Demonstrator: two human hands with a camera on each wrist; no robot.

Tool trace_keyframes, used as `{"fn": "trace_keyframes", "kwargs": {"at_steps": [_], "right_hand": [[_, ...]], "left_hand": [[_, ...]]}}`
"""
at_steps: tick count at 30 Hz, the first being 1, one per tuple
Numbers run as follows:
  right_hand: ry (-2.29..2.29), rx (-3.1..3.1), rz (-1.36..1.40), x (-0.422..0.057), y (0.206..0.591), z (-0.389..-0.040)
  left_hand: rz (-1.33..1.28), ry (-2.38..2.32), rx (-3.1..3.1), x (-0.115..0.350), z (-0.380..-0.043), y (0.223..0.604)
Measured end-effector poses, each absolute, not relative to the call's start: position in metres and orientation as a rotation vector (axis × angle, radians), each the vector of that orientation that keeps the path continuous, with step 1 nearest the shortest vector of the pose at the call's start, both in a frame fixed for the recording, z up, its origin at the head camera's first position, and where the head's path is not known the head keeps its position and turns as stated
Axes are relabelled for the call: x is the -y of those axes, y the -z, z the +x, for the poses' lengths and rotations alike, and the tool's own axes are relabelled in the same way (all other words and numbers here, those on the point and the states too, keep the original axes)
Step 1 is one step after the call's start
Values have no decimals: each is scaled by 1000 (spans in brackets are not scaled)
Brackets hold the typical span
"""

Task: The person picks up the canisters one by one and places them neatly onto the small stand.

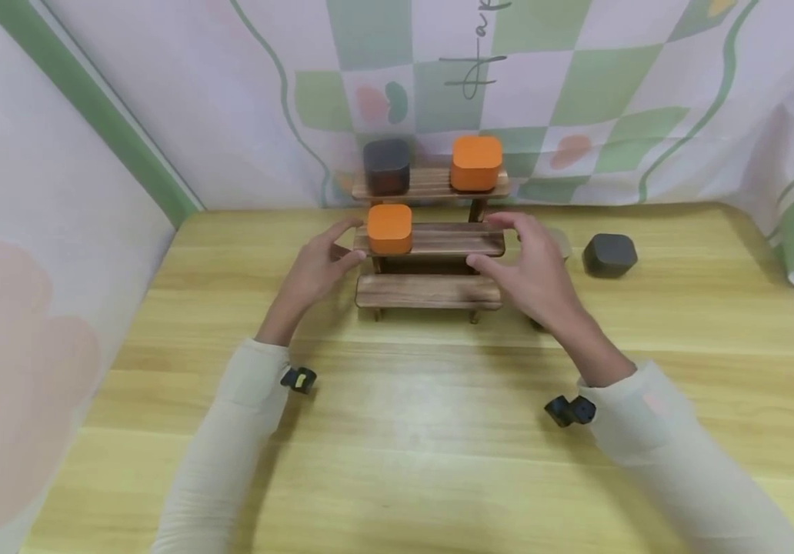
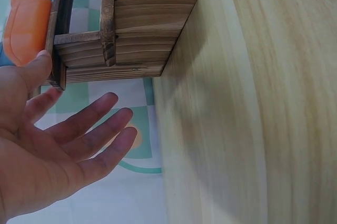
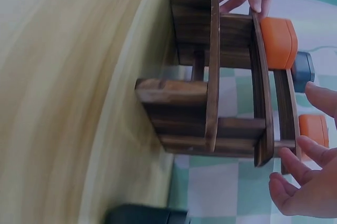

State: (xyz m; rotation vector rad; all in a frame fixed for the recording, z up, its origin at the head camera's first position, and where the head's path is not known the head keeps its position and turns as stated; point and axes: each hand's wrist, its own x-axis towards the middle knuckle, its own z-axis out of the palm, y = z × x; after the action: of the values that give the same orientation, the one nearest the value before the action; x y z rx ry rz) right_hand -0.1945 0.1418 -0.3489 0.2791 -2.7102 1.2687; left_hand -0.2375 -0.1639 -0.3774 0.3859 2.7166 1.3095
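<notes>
A three-step wooden display stand [image 1: 432, 292] stands on the table. An orange rounded block [image 1: 390, 229] sits at the left of its middle step. On the top step are a dark grey block [image 1: 386, 167] at left and another orange block [image 1: 476, 164] at right. My left hand [image 1: 317, 265] is at the middle step's left end, thumb and index finger beside the board, other fingers spread. At the opposite end, my right hand [image 1: 532, 265] has thumb and fingers apart around the step's corner; in the right wrist view its fingers [image 3: 297, 167] hold nothing.
To the right on the wooden table [image 1: 418, 462] lies a dark grey block [image 1: 610, 255]. A paler object [image 1: 561, 242] and a dark one are mostly hidden by my right hand. A checked curtain [image 1: 448, 92] hangs close behind the stand.
</notes>
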Motion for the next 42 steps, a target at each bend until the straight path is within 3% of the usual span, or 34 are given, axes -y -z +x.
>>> {"fn": "trace_keyframes", "kwargs": {"at_steps": [42], "right_hand": [[-1188, 2782, 317, -199, 379, -179]], "left_hand": [[415, -1274, -2764, 178, -248, 383]]}}
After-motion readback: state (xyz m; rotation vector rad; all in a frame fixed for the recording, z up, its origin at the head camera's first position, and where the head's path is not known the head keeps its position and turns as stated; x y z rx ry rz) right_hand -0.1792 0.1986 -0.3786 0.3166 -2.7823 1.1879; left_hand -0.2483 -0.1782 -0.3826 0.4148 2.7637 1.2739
